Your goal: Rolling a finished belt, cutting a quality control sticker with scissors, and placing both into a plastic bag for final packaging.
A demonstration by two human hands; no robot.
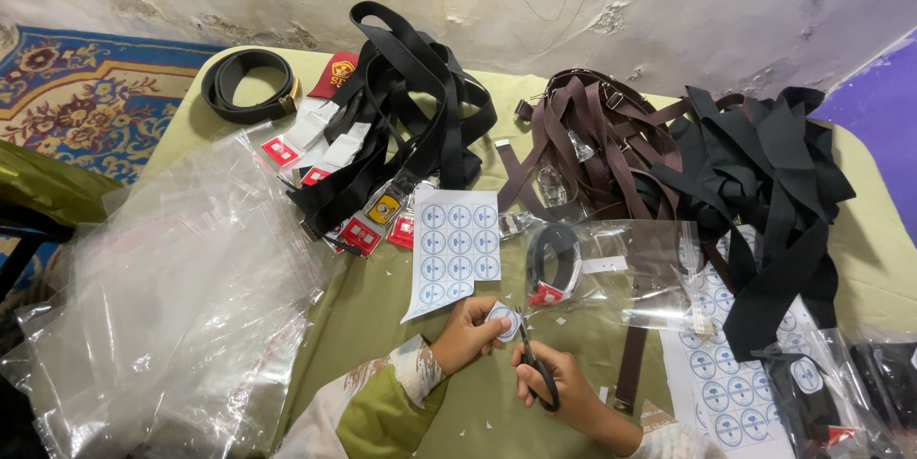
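Scissors [537, 365] are gripped by the right hand [559, 384]; a round sticker [504, 320] is pinched by the left hand [466, 335], low centre, over a green tablecloth [382, 316] beside a cracked wall [573, 0].

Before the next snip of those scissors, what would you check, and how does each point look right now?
1. Left hand grips the round label: ok.
2. Right hand has its fingers through the scissors handles: ok.
3. Blades meet the label's edge: ok, their tips sit against it.
4. Left fingertips out of the blades' path: cannot tell, they are very close.
5. Sheet of round labels within reach: ok, it lies just beyond the left hand.
6. Cutting spot free of the clear bag with a rolled belt: ok, the bag lies beyond the scissors.
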